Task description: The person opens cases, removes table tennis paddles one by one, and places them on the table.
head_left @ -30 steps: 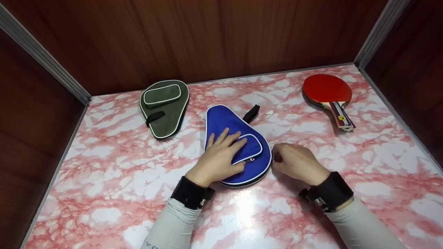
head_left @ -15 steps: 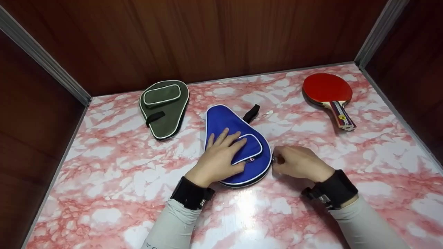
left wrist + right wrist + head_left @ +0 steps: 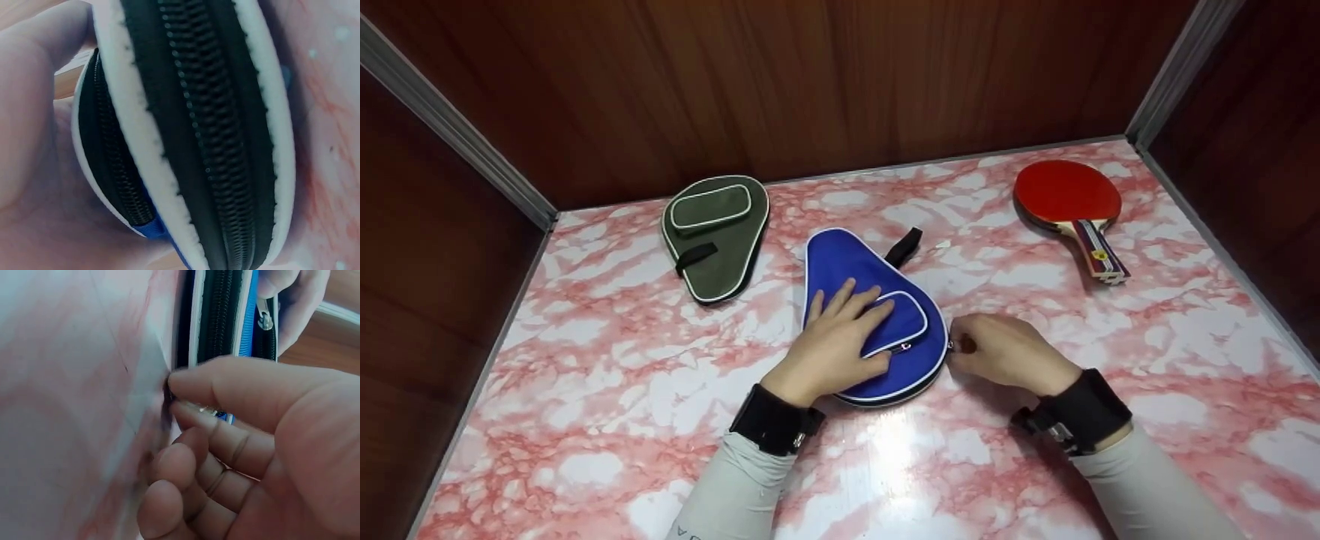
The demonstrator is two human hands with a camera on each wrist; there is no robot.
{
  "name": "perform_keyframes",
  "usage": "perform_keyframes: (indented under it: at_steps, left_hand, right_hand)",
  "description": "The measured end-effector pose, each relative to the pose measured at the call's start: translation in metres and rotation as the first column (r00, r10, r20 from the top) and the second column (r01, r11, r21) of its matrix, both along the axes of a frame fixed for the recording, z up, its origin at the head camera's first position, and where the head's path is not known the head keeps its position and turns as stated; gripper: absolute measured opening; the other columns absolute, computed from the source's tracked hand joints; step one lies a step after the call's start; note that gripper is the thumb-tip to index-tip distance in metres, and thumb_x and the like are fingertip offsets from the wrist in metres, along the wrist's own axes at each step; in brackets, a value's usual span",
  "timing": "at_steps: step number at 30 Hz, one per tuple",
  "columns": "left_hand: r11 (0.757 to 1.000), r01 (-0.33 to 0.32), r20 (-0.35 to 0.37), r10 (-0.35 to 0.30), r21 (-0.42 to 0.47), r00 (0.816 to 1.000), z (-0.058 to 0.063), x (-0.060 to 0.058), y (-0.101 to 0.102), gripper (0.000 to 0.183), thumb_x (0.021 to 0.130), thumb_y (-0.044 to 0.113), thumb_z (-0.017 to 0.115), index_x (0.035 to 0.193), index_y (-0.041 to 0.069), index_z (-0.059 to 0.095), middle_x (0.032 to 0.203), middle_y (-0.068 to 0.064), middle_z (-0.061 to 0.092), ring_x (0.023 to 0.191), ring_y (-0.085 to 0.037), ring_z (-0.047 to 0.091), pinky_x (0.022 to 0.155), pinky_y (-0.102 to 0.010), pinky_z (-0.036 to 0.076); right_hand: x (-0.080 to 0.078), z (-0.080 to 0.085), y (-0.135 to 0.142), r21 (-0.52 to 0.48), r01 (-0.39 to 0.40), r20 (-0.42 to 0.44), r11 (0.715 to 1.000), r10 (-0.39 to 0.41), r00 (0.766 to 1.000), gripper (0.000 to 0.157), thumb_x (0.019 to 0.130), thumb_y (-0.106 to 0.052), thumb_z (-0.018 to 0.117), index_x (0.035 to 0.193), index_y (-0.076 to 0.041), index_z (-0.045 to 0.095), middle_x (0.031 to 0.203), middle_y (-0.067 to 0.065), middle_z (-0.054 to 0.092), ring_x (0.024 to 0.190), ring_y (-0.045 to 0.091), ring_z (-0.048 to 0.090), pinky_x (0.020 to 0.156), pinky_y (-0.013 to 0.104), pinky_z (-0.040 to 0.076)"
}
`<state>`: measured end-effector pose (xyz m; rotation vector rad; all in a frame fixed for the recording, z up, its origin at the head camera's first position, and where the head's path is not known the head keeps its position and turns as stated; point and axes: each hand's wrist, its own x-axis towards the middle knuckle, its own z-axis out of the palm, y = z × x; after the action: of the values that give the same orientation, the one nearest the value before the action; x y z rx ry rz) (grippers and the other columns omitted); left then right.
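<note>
A blue table tennis bat case (image 3: 847, 259) with white piping lies in the middle of the table. My left hand (image 3: 832, 349) rests on it with spread fingers, partly over its small pocket (image 3: 906, 319). At the case's right edge, my right hand (image 3: 1006, 352) pinches the zipper pull between thumb and forefinger; the fingers mostly hide the pull. In the left wrist view, the teeth of the edge zipper (image 3: 211, 112) are meshed along the visible stretch. The right wrist view shows the pocket's metal zipper pull (image 3: 264, 319) near the left hand.
An olive green bat case (image 3: 727, 240) with a black strap lies at the back left. At the back right lies a red table tennis bat (image 3: 1069, 193). A black strap (image 3: 904, 246) sticks out behind the blue case. Dark wood panels (image 3: 840, 82) wall the table in.
My right wrist has shifted very slightly to the right, its fingers staying at the same edge of the blue case. My left hand has not moved.
</note>
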<state>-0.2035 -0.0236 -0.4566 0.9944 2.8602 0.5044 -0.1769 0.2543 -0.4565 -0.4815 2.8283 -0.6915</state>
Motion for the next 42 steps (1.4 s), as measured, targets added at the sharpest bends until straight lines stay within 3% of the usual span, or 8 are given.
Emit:
perform_keyframes:
  at_steps: [13,18,24,29,32,35,38,42]
  left_hand:
    - [1.0,0.0,0.006,0.0,-0.004,1.0,0.0,0.001,0.001,0.076,0.096,0.039,0.071,0.166,0.017,0.052,0.176,-0.008,0.04,0.168,-0.039,0.017,0.129,-0.073,0.011]
    - [1.0,-0.004,0.004,0.004,-0.004,1.0,0.0,0.001,0.0,0.076,0.096,0.039,0.071,0.166,0.018,0.053,0.176,-0.007,0.04,0.168,-0.039,0.017,0.128,-0.074,0.011]
    - [1.0,-0.003,0.005,0.003,-0.007,1.0,0.0,0.001,0.001,0.076,0.096,0.039,0.071,0.167,0.018,0.052,0.176,-0.007,0.04,0.168,-0.039,0.017,0.129,-0.073,0.01]
    - [1.0,-0.002,0.003,0.002,-0.005,1.0,0.0,0.001,0.002,0.076,0.096,0.04,0.072,0.166,0.018,0.053,0.176,-0.007,0.04,0.168,-0.039,0.017,0.129,-0.073,0.01]
    - [1.0,-0.003,-0.001,0.003,-0.003,1.0,0.0,0.001,0.002,0.075,0.097,0.04,0.071,0.166,0.017,0.053,0.175,-0.007,0.04,0.168,-0.039,0.018,0.129,-0.073,0.01]
    - [1.0,-0.005,-0.004,0.005,-0.001,1.0,0.0,0.002,0.001,0.075,0.096,0.04,0.071,0.166,0.017,0.054,0.175,-0.008,0.041,0.167,-0.039,0.019,0.128,-0.074,0.011]
    - [1.0,-0.006,-0.004,0.006,0.0,1.0,0.0,0.002,0.001,0.075,0.096,0.04,0.071,0.166,0.017,0.054,0.175,-0.008,0.041,0.167,-0.039,0.019,0.128,-0.074,0.011]
    - [1.0,-0.007,-0.005,0.007,-0.004,1.0,0.0,0.001,0.001,0.075,0.096,0.04,0.071,0.166,0.018,0.054,0.175,-0.008,0.041,0.168,-0.039,0.019,0.128,-0.073,0.011]
  right_hand:
    - [0.005,0.003,-0.001,0.021,0.008,-0.083,1.0,-0.007,0.997,0.013,0.092,-0.014,0.075,0.086,-0.017,0.064,0.072,-0.005,0.056,0.065,0.017,0.052,0.061,0.037,0.039]
    - [0.008,0.006,-0.002,0.038,0.01,-0.151,0.999,-0.004,0.988,0.015,0.093,-0.012,0.074,0.087,-0.016,0.061,0.07,-0.006,0.054,0.062,0.017,0.052,0.059,0.039,0.04]
    - [0.01,0.006,-0.004,0.069,-0.008,-0.211,0.998,0.022,0.977,0.01,0.095,-0.012,0.078,0.089,-0.017,0.072,0.072,-0.007,0.062,0.067,0.019,0.062,0.06,0.047,0.049]
    - [0.013,0.006,-0.005,0.109,-0.032,-0.253,0.994,0.058,0.966,0.017,0.099,-0.02,0.082,0.083,-0.019,0.074,0.07,-0.005,0.065,0.068,0.025,0.068,0.059,0.051,0.052]
    - [0.016,0.008,-0.006,0.149,-0.067,-0.253,0.987,0.103,0.962,0.019,0.1,-0.02,0.08,0.082,-0.02,0.076,0.069,-0.002,0.067,0.067,0.027,0.069,0.058,0.05,0.052]
    - [0.019,0.011,-0.008,0.172,-0.13,-0.213,0.976,0.165,0.963,0.018,0.099,-0.017,0.079,0.081,-0.021,0.078,0.068,-0.005,0.066,0.065,0.021,0.066,0.057,0.046,0.051]
    - [0.022,0.013,-0.01,0.163,-0.194,-0.167,0.967,0.221,0.961,0.023,0.095,-0.014,0.08,0.074,-0.023,0.073,0.065,-0.01,0.059,0.062,0.012,0.059,0.057,0.041,0.048]
    - [0.027,0.015,-0.016,0.148,-0.248,-0.176,0.957,0.272,0.946,0.03,0.091,-0.015,0.084,0.068,-0.024,0.067,0.062,-0.012,0.054,0.059,0.012,0.057,0.057,0.04,0.047]
